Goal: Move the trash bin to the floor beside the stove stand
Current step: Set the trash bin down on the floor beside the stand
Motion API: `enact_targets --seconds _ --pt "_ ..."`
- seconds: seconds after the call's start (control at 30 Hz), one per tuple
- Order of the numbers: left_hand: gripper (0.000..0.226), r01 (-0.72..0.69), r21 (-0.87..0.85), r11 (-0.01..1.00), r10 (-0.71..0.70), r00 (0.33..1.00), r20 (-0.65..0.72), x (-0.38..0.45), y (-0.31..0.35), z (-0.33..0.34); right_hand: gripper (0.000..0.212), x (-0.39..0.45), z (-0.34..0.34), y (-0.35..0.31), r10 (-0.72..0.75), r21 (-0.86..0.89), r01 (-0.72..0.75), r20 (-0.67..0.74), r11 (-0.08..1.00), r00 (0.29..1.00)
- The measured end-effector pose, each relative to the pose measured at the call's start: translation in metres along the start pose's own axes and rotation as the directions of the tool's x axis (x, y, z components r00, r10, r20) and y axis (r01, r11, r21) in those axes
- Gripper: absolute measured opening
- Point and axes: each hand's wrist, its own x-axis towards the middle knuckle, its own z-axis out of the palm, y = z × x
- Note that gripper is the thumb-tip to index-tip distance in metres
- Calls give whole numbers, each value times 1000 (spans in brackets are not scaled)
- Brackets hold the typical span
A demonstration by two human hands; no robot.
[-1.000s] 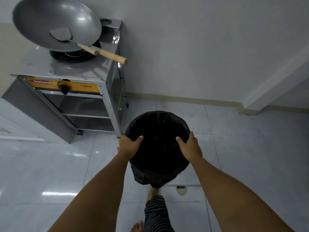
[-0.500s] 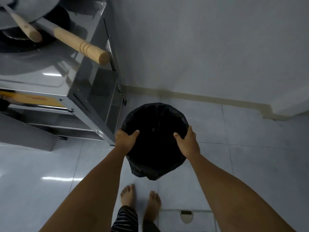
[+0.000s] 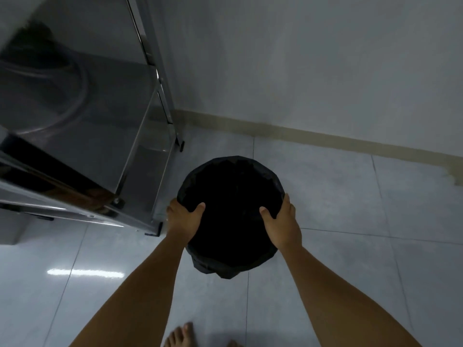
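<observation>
The trash bin (image 3: 231,194) is round, lined with a black bag, and seen from above in the middle of the view. My left hand (image 3: 182,221) grips its left rim, thumb inside. My right hand (image 3: 283,225) grips the right rim the same way. The steel stove stand (image 3: 105,136) fills the upper left; its front right leg (image 3: 156,229) stands just left of the bin. Whether the bin's base touches the tiled floor (image 3: 350,259) I cannot tell, as the bag hides it.
A grey wall (image 3: 300,58) with a beige skirting strip (image 3: 313,137) runs behind the bin. My bare feet (image 3: 179,336) show at the bottom edge. Glossy grey tiles spread to the right and to the lower left.
I have stepped closer and leaned down. The bin has come lower and nearer the stand's right side. The wok and wooden handles have left the view. Both hands keep their grip.
</observation>
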Motion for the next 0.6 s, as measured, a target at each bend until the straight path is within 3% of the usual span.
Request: enact_targets --seconds 0.17,0.27,0.43,0.6 --pt "85 -19 -8 1000 19 1000 -18 14 -18 18 87 12 24 21 -20 -5 19 -63 1000 998" --pt "84 -97 44 994 98 995 -23 13 -23 22 84 11 33 28 -27 -11 26 -131 1000 991" --pt "79 -315 371 874 340 941 -2 5 -37 23 70 -4 54 38 -85 -72 69 -254 995 963" --pt "89 -383 451 806 446 894 -37 13 -50 31 68 5 64 47 -115 -114 83 -314 990 942"
